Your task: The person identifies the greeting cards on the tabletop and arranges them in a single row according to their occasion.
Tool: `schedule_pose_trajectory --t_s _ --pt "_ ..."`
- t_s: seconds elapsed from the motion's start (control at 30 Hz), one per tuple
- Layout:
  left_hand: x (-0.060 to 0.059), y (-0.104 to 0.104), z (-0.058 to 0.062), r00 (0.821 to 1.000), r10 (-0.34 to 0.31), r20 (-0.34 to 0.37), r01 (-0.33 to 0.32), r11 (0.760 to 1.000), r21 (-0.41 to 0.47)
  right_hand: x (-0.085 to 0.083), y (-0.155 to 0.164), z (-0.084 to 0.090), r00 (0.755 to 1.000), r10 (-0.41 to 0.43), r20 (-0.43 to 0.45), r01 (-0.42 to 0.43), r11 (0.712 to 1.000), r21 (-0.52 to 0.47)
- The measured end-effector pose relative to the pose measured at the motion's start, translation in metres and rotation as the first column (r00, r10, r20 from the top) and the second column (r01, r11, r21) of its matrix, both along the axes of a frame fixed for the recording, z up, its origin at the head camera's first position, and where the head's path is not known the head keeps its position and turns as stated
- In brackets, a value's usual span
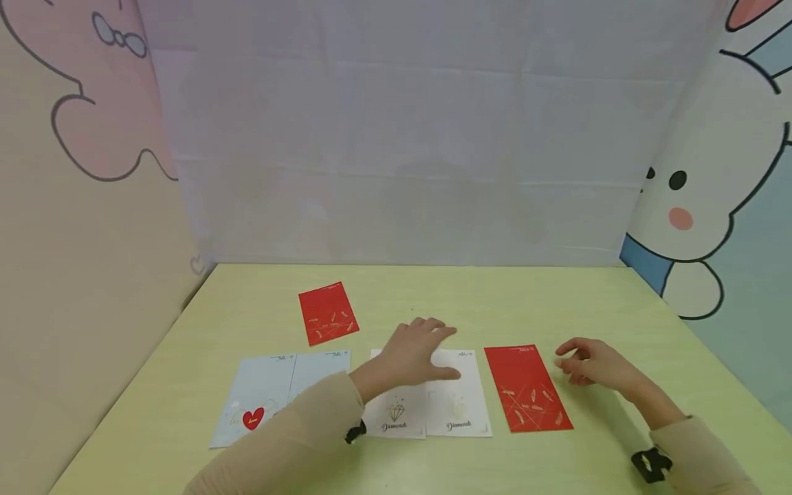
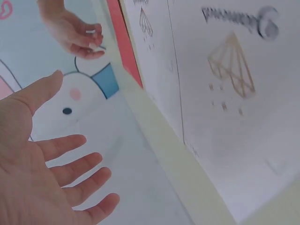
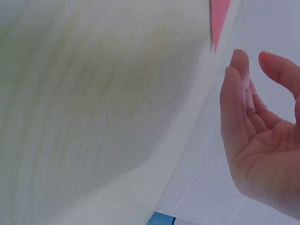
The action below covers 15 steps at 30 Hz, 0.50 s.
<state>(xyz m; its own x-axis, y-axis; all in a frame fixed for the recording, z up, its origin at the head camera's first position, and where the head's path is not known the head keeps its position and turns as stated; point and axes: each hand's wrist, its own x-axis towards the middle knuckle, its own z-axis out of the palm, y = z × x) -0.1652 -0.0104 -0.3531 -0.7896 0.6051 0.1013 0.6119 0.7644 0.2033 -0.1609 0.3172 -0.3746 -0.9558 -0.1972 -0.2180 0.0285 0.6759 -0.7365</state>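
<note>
Nearest the lens, two beige sleeves enter from the bottom edge of the frame over a pale green table [image 1: 606, 302]. At lower left lie two light blue cards [image 1: 272, 395], one bearing a red heart. Above them, toward centre left, a small red card [image 1: 328, 313] lies alone. At centre, the left hand [image 1: 414, 354] hovers with fingers spread and its grip apart, holding nothing, over the upper edge of two white diamond cards [image 1: 454, 405]. Just right of them lies a larger red card [image 1: 527, 388]. At right, the right hand [image 1: 594, 364] sits beside that card, fingers loosely curled, grip empty.
</note>
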Motion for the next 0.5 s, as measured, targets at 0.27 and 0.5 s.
schedule_pose_trajectory --t_s 0.27,0.5 --pt "-0.034 -0.080 0.001 0.949 0.187 0.253 -0.258 0.922 0.288 -0.016 -0.013 0.019 0.996 -0.028 -0.089 0.012 0.985 -0.174" --pt "-0.062 -0.135 -0.011 0.796 0.328 0.510 -0.560 0.719 0.412 -0.035 -0.047 0.030 0.992 -0.034 -0.123 -0.008 0.945 -0.327"
